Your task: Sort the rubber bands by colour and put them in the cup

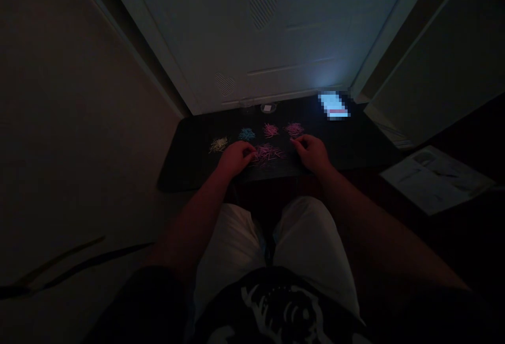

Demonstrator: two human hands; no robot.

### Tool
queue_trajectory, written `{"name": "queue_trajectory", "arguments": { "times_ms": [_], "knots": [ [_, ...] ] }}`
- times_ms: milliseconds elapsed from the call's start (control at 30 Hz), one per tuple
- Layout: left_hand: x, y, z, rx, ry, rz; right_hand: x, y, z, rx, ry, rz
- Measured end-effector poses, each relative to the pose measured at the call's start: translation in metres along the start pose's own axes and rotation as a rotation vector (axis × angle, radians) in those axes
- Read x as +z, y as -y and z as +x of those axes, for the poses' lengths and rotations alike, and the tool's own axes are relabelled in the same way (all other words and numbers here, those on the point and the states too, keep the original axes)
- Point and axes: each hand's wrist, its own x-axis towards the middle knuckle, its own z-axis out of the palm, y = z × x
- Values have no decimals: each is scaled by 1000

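Low on a dark table lies a loose heap of purple-pink thin sticks [269, 153]. At its left edge my left hand [235, 158] has its thumb and fingers bent together; whatever is between the tips is too dim to make out. My right hand [314, 153] pinches just in front of a smaller purple-pink pile [294, 129], and what its fingertips hold cannot be made out. Left of that pile sit a brighter pink pile [270, 130], a blue pile [247, 134] and a pale yellow pile [218, 144], this last one close to my left hand.
A small clear dish with a white label [268, 108] and a faint clear container [247, 106] stand at the back of the table [189, 162]. A lit screen [334, 105] glows at back right. Behind is a white door [260, 49]; a printed sheet [434, 178] lies right.
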Motion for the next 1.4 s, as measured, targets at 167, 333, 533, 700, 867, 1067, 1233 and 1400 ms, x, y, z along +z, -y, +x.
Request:
{"name": "queue_trajectory", "arguments": {
  "times_ms": [167, 333, 533, 700, 867, 1067, 1233, 1400],
  "knots": [
    [-3, -4, -7, -95, 7, -124, 0, 0, 0, -4, 1, -5],
    [-1, -4, -9, -142, 27, -262, 2, -2, 1, 7, 10, 1],
    [-4, -2, -9, -153, 30, -288, 2, -2, 0, 4, 9, -4],
    [-11, 1, -12, -154, 18, -204, 1, -1, 0, -10, -5, -24],
    [-14, 4, -16, -135, 44, -135, 1, 0, -1, 6, 0, -28],
    [-14, 2, -18, -142, 37, -79, -1, 2, -1, 4, 8, -28],
    [-11, -5, -16, -48, -14, -14, 0, 0, -1, -9, 7, -30],
    [-2, -13, -10, -13, 94, 55, 0, -1, -1, 5, 14, -26]
  ]
}}
